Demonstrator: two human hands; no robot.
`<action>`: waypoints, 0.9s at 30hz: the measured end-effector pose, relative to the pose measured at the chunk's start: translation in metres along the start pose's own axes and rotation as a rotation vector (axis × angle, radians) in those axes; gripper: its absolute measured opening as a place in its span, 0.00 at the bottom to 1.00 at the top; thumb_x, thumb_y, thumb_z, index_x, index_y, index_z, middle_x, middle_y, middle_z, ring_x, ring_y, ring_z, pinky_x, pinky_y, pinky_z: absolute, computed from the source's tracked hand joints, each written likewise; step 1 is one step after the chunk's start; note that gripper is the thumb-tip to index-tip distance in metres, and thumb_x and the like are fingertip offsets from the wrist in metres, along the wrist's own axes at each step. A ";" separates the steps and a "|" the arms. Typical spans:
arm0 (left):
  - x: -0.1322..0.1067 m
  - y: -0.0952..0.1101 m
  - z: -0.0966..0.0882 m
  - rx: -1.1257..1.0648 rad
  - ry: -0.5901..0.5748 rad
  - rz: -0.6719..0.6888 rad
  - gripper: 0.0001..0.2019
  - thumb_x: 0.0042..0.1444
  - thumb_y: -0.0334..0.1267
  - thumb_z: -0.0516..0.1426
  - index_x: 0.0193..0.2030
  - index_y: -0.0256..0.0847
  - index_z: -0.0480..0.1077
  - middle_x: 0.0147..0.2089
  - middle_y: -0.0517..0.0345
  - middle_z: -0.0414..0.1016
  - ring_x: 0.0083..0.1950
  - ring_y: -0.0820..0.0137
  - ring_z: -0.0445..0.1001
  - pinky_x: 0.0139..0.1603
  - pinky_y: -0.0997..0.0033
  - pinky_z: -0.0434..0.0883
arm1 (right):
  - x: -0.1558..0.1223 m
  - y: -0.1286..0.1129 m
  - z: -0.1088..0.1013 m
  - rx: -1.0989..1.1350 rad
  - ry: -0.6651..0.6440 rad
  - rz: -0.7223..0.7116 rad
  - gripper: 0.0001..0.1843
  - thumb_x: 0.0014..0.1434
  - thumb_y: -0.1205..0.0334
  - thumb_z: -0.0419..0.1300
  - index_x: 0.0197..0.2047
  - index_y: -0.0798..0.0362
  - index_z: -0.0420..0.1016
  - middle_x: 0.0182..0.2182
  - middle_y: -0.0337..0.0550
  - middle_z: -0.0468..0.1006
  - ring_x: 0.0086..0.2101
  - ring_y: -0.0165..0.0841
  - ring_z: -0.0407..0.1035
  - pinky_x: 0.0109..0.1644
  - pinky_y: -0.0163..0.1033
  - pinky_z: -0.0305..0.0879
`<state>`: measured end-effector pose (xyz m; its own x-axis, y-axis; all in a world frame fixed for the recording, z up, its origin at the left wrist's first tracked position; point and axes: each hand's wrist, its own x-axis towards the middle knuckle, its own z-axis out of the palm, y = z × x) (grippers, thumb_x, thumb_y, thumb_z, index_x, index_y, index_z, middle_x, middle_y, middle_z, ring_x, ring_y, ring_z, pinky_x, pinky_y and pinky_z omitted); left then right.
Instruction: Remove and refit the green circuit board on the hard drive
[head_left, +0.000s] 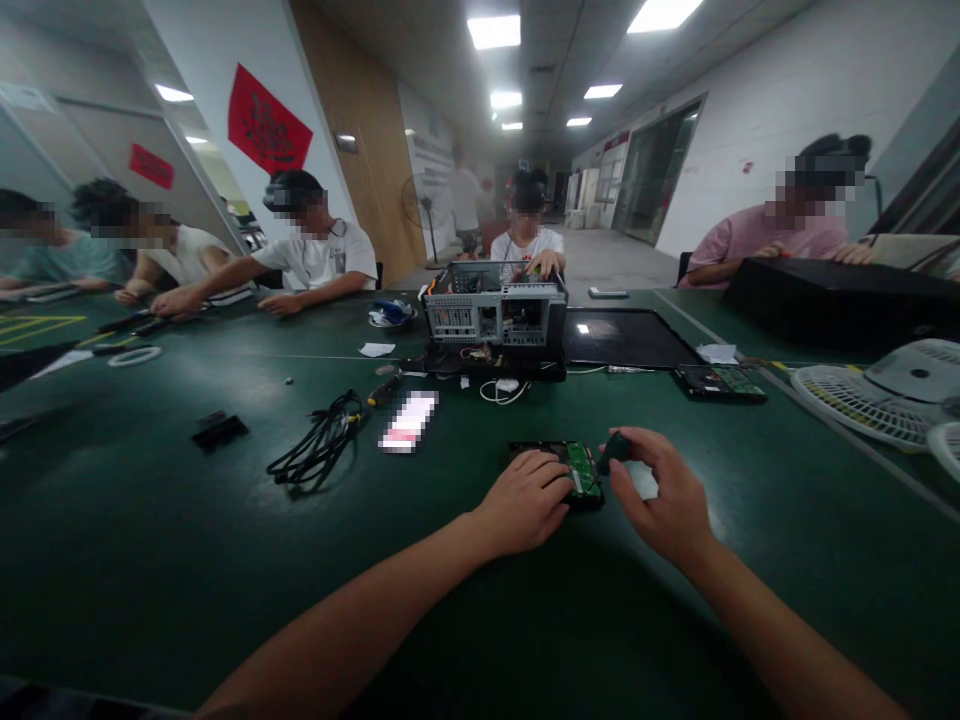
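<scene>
Fingers together, pressing left hand [525,500] flat on drive [583,468] lying board-up on green table [225,560], close in front. Clamping screwdriver [615,446] at drive's right edge between fingertips of right hand [664,500]. Likely best holding drive pinned, tool upright, turning gently.

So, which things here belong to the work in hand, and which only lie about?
In hand: hard drive under the left hand; dark-handled tool in the right hand.
Lying about: cable bundle; computer case; fan grille.
</scene>
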<state>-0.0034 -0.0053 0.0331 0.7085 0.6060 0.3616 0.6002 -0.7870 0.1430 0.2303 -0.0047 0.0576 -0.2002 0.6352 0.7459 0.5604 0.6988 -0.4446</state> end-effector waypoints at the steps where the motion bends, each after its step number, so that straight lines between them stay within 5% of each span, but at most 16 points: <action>1: 0.004 0.002 0.000 0.000 -0.003 -0.007 0.16 0.66 0.40 0.55 0.59 0.40 0.68 0.60 0.48 0.73 0.65 0.57 0.68 0.69 0.49 0.62 | 0.000 0.001 0.000 -0.012 0.009 -0.001 0.23 0.65 0.64 0.61 0.62 0.49 0.65 0.51 0.51 0.74 0.42 0.37 0.76 0.49 0.50 0.76; 8: 0.008 0.008 0.009 0.033 0.028 -0.062 0.18 0.67 0.40 0.54 0.61 0.40 0.67 0.58 0.47 0.74 0.62 0.57 0.70 0.69 0.49 0.62 | 0.005 -0.001 -0.004 -0.107 0.056 -0.061 0.23 0.62 0.61 0.67 0.59 0.48 0.69 0.44 0.46 0.74 0.35 0.34 0.73 0.42 0.46 0.76; 15: -0.001 0.004 0.012 -0.033 0.077 -0.124 0.18 0.68 0.40 0.55 0.63 0.45 0.68 0.62 0.53 0.73 0.67 0.58 0.65 0.72 0.47 0.57 | -0.001 -0.002 0.000 -0.011 0.004 0.028 0.24 0.66 0.62 0.61 0.64 0.48 0.64 0.55 0.51 0.77 0.45 0.39 0.78 0.51 0.50 0.77; 27: -0.001 0.005 0.012 -0.088 0.073 -0.135 0.19 0.67 0.40 0.56 0.64 0.45 0.68 0.63 0.53 0.73 0.66 0.57 0.66 0.71 0.45 0.59 | -0.001 0.002 -0.001 -0.064 0.118 0.021 0.22 0.64 0.56 0.65 0.58 0.49 0.68 0.43 0.47 0.81 0.36 0.37 0.79 0.43 0.47 0.80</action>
<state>0.0033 -0.0080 0.0227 0.5928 0.6996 0.3989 0.6511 -0.7078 0.2740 0.2325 -0.0042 0.0559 -0.0938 0.6038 0.7916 0.6143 0.6608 -0.4312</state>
